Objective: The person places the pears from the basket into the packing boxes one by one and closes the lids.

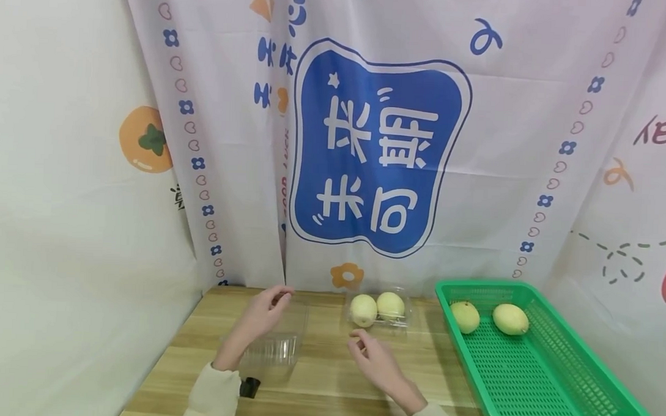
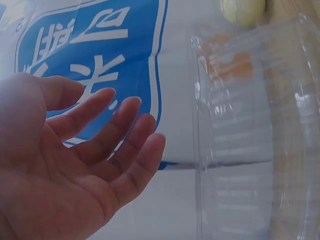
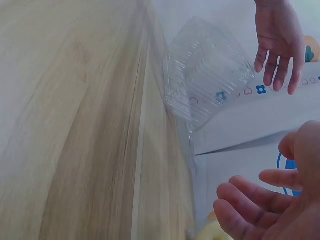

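An unfilled clear plastic clamshell box (image 1: 273,350) stands on the left of the wooden table. My left hand (image 1: 264,313) hovers by it with relaxed fingers and nothing in the palm; the box's ribbed wall (image 2: 235,150) shows right of the fingers in the left wrist view. Toward the middle, my right hand (image 1: 376,361) hangs over the table, fingers loosely bent and holding nothing. Just beyond it, two pale yellow pears (image 1: 363,311) sit side by side in another clear plastic box (image 1: 405,321). The right wrist view shows both hands and the unfilled box (image 3: 207,75).
A green plastic basket (image 1: 531,374) takes up the right side, with two more pears (image 1: 510,319) at its far end. A small black object (image 1: 249,387) lies by the left sleeve. Printed cloth (image 1: 504,208) hangs behind the wooden table (image 1: 327,385).
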Tool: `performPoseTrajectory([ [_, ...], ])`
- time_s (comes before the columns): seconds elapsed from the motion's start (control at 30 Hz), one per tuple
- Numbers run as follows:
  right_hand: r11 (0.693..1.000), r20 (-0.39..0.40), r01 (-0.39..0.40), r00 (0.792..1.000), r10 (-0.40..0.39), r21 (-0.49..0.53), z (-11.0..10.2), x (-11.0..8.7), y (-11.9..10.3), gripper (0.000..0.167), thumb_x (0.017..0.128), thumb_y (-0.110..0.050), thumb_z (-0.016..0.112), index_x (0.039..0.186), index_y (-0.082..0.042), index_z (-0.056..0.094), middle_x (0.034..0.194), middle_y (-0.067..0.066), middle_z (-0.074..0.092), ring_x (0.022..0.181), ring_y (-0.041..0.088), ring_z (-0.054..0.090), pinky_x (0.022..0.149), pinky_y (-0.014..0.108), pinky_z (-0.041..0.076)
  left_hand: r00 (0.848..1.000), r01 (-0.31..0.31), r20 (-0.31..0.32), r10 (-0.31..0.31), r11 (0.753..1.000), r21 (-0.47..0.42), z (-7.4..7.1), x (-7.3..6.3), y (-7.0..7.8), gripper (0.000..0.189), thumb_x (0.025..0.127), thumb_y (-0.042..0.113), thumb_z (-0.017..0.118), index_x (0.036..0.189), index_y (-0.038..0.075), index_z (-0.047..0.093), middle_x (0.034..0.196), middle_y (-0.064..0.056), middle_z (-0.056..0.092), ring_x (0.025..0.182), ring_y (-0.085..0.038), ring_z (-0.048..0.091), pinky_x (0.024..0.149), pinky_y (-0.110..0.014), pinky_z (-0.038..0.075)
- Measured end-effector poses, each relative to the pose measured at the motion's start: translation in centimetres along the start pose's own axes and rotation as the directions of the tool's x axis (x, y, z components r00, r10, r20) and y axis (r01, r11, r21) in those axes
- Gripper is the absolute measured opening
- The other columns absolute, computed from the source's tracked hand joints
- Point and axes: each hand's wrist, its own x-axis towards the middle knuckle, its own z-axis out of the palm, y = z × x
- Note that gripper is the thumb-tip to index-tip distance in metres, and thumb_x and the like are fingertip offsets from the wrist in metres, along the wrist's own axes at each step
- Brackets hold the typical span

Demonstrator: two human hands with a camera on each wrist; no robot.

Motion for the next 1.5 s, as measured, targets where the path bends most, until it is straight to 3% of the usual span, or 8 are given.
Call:
performPoseTrajectory([
  [0.17, 0.999, 0.003, 0.05, 0.999, -0.05, -0.016, 0.5, 0.2, -0.9, 0.035, 0.103, -0.032, 0.049, 0.121, -0.005, 0.062, 0.09, 0.003, 0.072, 0.071, 0.002, 0.063, 0.064, 0.019, 0.053, 1.0, 0.018, 0.006, -0.018, 1.0, 0.009, -1.0, -0.4, -1.0, 0.026, 0.104, 0.019, 0.047, 0.121, 0.008, 0.063, 0.113, -0.009, 0.067, 0.103, -0.022, 0.063, 0.091, -0.042, 0.054],
  [0.43, 0.995, 0.046, 0.083, 0.996, -0.081, -0.049, 1.1, 0.6, -2.7, 0.035, 0.103, -0.032, 0.049, 0.126, -0.007, 0.06, 0.092, 0.0, 0.069, 0.072, -0.002, 0.058, 0.066, 0.017, 0.052, 0.996, 0.079, -0.042, -0.076, 0.994, 0.071, -2.6, -1.0, -3.4, 0.027, 0.103, 0.016, 0.047, 0.121, 0.002, 0.062, 0.111, -0.013, 0.067, 0.102, -0.027, 0.063, 0.09, -0.045, 0.054],
  [0.7, 0.993, 0.086, 0.118, 0.989, -0.117, -0.01, 1.8, 1.3, -4.4, 0.036, 0.102, -0.029, 0.051, 0.127, -0.005, 0.058, 0.094, 0.002, 0.067, 0.072, -0.003, 0.058, 0.067, 0.016, 0.052, 0.99, 0.139, -0.031, -0.137, 0.987, 0.076, -5.0, -1.7, -5.5, 0.031, 0.104, 0.017, 0.046, 0.124, -0.003, 0.059, 0.114, -0.022, 0.066, 0.102, -0.031, 0.063, 0.088, -0.047, 0.054],
  [1.1, 0.994, 0.104, 0.102, 0.989, -0.107, 0.045, 3.8, 2.4, -6.3, 0.041, 0.101, -0.03, 0.051, 0.133, -0.004, 0.054, 0.096, 0.0, 0.066, 0.077, -0.002, 0.059, 0.07, 0.015, 0.052, 0.978, 0.209, 0.009, -0.21, 0.974, 0.09, -5.9, -2.4, -8.4, 0.043, 0.106, 0.027, 0.041, 0.128, -0.008, 0.053, 0.124, -0.03, 0.059, 0.115, -0.045, 0.056, 0.096, -0.056, 0.049],
  [1.33, 0.996, 0.113, 0.068, 0.991, -0.075, 0.065, 4.8, 3.0, -6.7, 0.046, 0.103, -0.036, 0.046, 0.137, -0.006, 0.051, 0.101, 0.002, 0.068, 0.082, 0.001, 0.061, 0.072, 0.017, 0.052, 0.933, 0.348, 0.092, -0.348, 0.937, 0.024, -7.1, -2.6, -11.0, 0.056, 0.106, 0.037, 0.036, 0.139, -0.008, 0.04, 0.141, -0.035, 0.042, 0.129, -0.051, 0.041, 0.101, -0.059, 0.044],
  [1.5, 0.996, 0.117, 0.046, 0.992, -0.055, 0.076, 5.4, 3.3, -6.5, 0.047, 0.105, -0.04, 0.04, 0.139, -0.009, 0.051, 0.102, 0.001, 0.069, 0.084, 0.002, 0.061, 0.072, 0.018, 0.052, 0.892, 0.434, 0.163, -0.422, 0.9, -0.047, -6.6, -3.0, -12.7, 0.06, 0.105, 0.041, 0.038, 0.144, -0.005, 0.034, 0.146, -0.035, 0.035, 0.128, -0.05, 0.044, 0.094, -0.051, 0.053],
])
